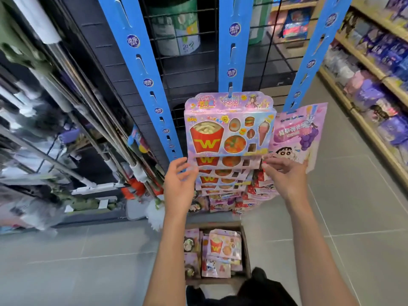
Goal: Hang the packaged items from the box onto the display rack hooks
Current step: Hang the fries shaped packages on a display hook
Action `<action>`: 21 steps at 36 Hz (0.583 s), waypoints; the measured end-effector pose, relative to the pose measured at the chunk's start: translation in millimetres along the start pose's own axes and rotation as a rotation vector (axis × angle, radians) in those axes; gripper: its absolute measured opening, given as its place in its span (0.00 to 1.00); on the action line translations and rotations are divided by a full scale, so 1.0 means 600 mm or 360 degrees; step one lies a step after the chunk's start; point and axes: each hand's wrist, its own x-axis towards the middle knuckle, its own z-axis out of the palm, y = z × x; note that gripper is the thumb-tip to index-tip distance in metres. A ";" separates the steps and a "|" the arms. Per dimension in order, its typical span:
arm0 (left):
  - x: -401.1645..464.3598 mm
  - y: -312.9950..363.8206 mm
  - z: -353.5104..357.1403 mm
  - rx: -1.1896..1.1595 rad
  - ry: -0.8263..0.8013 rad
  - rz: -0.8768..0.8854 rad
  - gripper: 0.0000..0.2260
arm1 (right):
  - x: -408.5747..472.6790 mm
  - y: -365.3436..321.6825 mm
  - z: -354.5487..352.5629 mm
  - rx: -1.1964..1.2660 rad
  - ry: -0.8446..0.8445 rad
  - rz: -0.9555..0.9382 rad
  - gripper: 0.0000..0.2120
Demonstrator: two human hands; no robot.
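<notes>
A pink fast-food candy package (228, 127) hangs at the top of the middle blue hanging strip (234, 47), with several like packages overlapping below it. My left hand (180, 184) is beside the packages' lower left edge, fingers spread and relaxed, holding nothing. My right hand (284, 173) is at the lower right edge, its fingertips touching the top package's bottom corner. A purple cartoon pouch (295, 133) hangs on the right strip (313, 58). The cardboard box (246, 246) on the floor below holds more packages (224, 246).
An empty blue strip (141, 69) hangs at left on the black wire grid (187, 69). Mops and brooms (92, 133) lean at the left. Shelves of purple packs (375, 80) line the right. Grey floor tiles (331, 217) lie around the box.
</notes>
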 end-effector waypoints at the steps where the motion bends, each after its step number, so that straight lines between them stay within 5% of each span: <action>1: -0.003 -0.014 -0.002 0.0006 -0.0001 -0.0024 0.16 | -0.006 0.009 0.003 -0.0002 -0.0020 0.0031 0.06; 6: -0.023 -0.090 -0.012 0.0059 -0.0009 -0.0191 0.05 | -0.054 0.072 0.025 0.0081 -0.0148 0.0223 0.05; 21: -0.083 -0.477 0.000 0.0295 -0.0217 -0.0921 0.04 | -0.201 0.415 0.132 -0.0062 -0.0560 0.1123 0.06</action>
